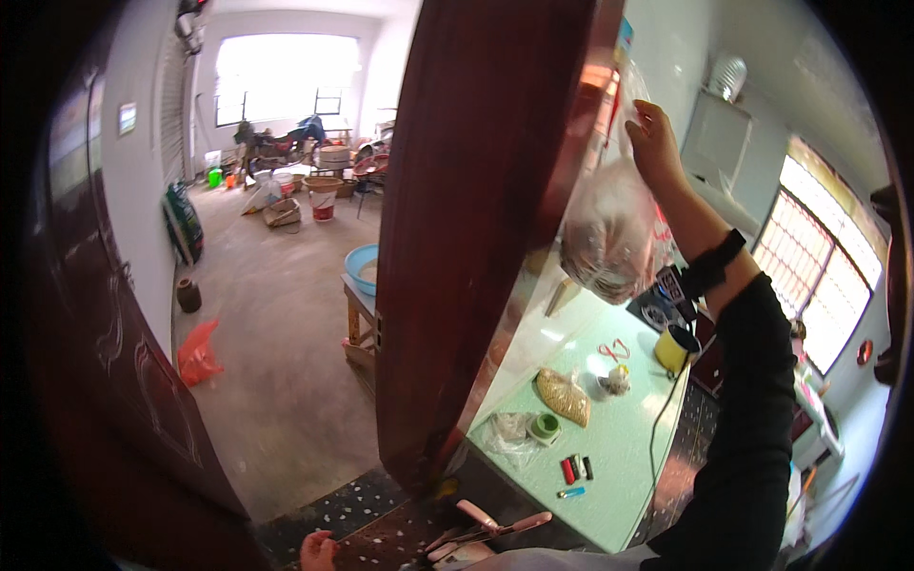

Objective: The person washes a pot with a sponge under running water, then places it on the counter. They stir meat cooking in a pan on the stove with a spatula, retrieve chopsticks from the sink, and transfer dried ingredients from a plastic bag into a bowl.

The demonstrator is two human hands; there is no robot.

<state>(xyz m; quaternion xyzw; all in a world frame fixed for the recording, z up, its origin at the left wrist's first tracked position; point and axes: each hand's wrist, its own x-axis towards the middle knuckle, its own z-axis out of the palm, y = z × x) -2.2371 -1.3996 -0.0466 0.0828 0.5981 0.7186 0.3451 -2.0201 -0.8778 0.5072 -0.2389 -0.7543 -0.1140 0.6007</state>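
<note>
My right hand (655, 143) is raised, its fingers at the neck of a clear plastic bag (607, 228) that hangs beside the edge of a dark red door (478, 214). The bag bulges with contents I cannot make out. A dark strap (717, 260) goes around my right forearm. My left hand (318, 551) is low at the bottom edge, mostly cut off; its grip is not clear. To its right, a pink-handled object (493, 524) shows near the floor, too partly seen to name.
A pale green table (607, 499) carries a bag of grain or beans (564, 397), a green container (545, 427), several lighters (577, 469) and a yellow pot (675, 350). Left of the door stand a blue basin (363, 268), a bucket (323, 200) and a red plastic bag (200, 353).
</note>
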